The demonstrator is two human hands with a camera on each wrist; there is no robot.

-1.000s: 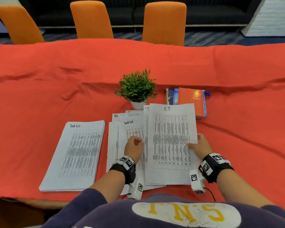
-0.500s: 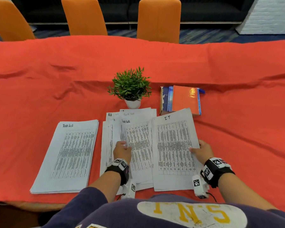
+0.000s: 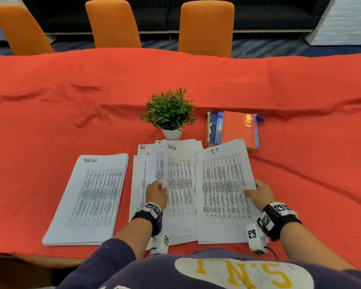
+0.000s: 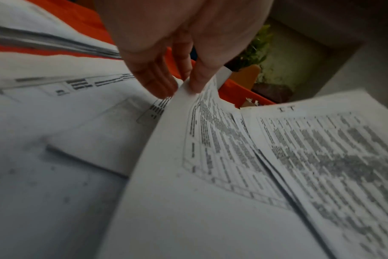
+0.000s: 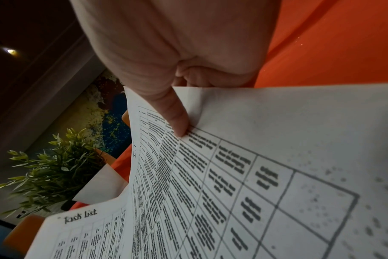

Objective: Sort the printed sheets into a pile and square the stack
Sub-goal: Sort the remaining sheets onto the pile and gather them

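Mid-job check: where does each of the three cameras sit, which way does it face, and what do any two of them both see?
Head: worn on the head, facing forward and down at the red table; shows both forearms, left hand and right hand.
Left wrist: looks along the left hand, whose fingers pinch a Task List sheet.
Right wrist: looks along the right hand, thumb on the I.T sheet.
Shared: all three see the I.T sheet and the potted plant.

navy sleeves (image 3: pixel 104 259) | yellow-lettered shirt (image 3: pixel 244 274) | black wristbands (image 3: pixel 147 217), white tags
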